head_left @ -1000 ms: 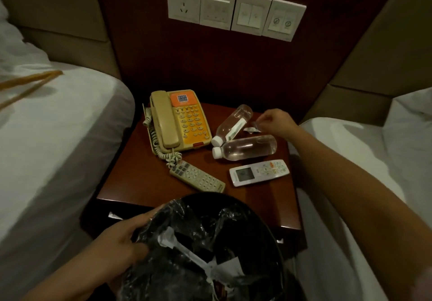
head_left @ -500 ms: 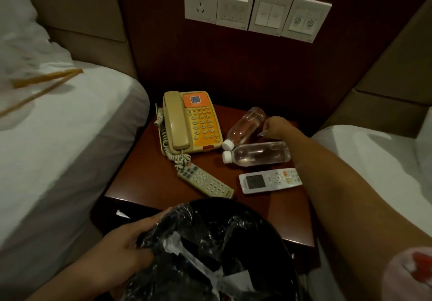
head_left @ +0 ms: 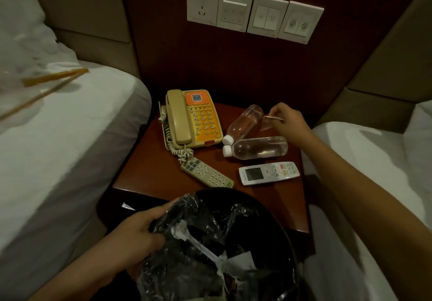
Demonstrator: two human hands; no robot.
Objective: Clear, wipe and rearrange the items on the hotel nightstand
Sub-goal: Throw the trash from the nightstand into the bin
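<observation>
1. The right hand (head_left: 288,123) pinches a small scrap of wrapper (head_left: 272,118) just above the nightstand (head_left: 149,174), beside the rear bottle (head_left: 244,123).
2. The left hand (head_left: 140,235) is closed on the lined bin (head_left: 233,249), held at the nightstand's front edge.
3. Risk: the scrap looks light and could slip or miss the bin; a sleeve brush could roll the bottles.
4. Half a second ago the fingers were down at the bottle; now they have lifted with the scrap.

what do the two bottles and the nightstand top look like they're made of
Two bottles: likely clear thin plastic; you see through them, and the caps are white. Nightstand top: seems reddish-brown wood or veneer with a smooth, slightly glossy finish; which one can't be told.
</observation>
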